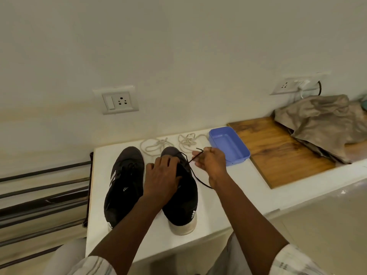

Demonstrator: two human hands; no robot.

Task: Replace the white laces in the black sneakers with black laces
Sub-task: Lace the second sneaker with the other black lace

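1. We find the right hand (pixel 210 163) pinching the black lace (pixel 199 181) between thumb and curled fingers, close to the lace's end; a short tip sticks out past the fingers.
2. From that pinch the lace runs left to the toe end of the right sneaker (pixel 182 203). A second length drops from the shoe and lies on the counter (pixel 228 197) by the right wrist.
3. The left hand (pixel 161 175) grips the top of the right sneaker, fingers curled over the eyelet area and thumb on the near side. We cannot tell whether it also holds any lace.
4. The right sneaker stands upright near the left end of the counter, heel at the near edge and toe toward the wall.
5. The left sneaker (pixel 124 181) stands just beside it, parallel, nearer the left edge. Dark lacing shows across its top.
6. Two loose white laces lie along the back edge beyond the toes, one bundle (pixel 154 146) between the two toes and the other (pixel 187 141) to its right.
7. A blue tray (pixel 228 144) sits right of the white laces, at the back edge, against the left edge of a wooden board (pixel 278 153).
8. A crumpled grey cloth (pixel 325 126) lies on the far right of the board.
9. A wall socket (pixel 120 102) is mounted above the back edge.
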